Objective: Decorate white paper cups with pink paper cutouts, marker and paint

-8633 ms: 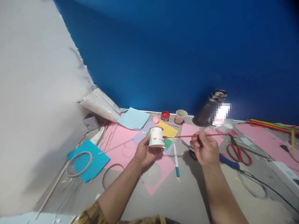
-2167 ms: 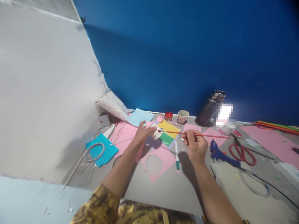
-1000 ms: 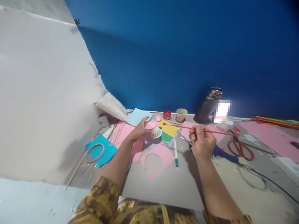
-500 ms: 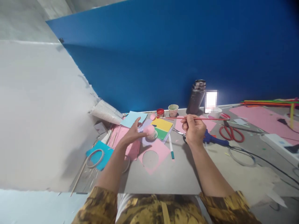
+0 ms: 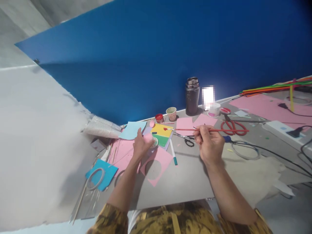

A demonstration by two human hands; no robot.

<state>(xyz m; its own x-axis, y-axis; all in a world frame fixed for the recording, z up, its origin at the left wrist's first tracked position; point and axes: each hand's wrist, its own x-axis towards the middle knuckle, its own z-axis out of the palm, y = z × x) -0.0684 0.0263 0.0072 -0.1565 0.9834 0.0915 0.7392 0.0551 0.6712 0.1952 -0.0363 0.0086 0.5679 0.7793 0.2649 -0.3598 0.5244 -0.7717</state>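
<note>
My left hand point(image 5: 140, 145) is closed round a small paper cup point(image 5: 149, 139) held upside down, its pink-covered bottom facing up. My right hand point(image 5: 209, 144) pinches a thin red paintbrush point(image 5: 207, 130), held level with its red-tipped bristles pointing left, a little to the right of the cup. Under the cup lies a stack of yellow and green paper sheets point(image 5: 162, 134). A pink sheet with a round hole point(image 5: 156, 161) lies just below my left hand, and a teal-capped marker point(image 5: 173, 152) rests between my hands.
A red paint pot point(image 5: 159, 118), a paper cup point(image 5: 171, 113) and a metal flask point(image 5: 192, 96) stand by the blue wall. Red scissors point(image 5: 232, 126), a glue gun cable, black scissors point(image 5: 187, 140) and a power strip point(image 5: 286, 130) lie to the right. Stacked plastic cups point(image 5: 102, 127) and a wire ring point(image 5: 95, 169) lie left.
My view has tilted and swung. My left hand has turned the cup bottom up and lowered it toward the table. The brush has drawn back to the right, away from the cup.
</note>
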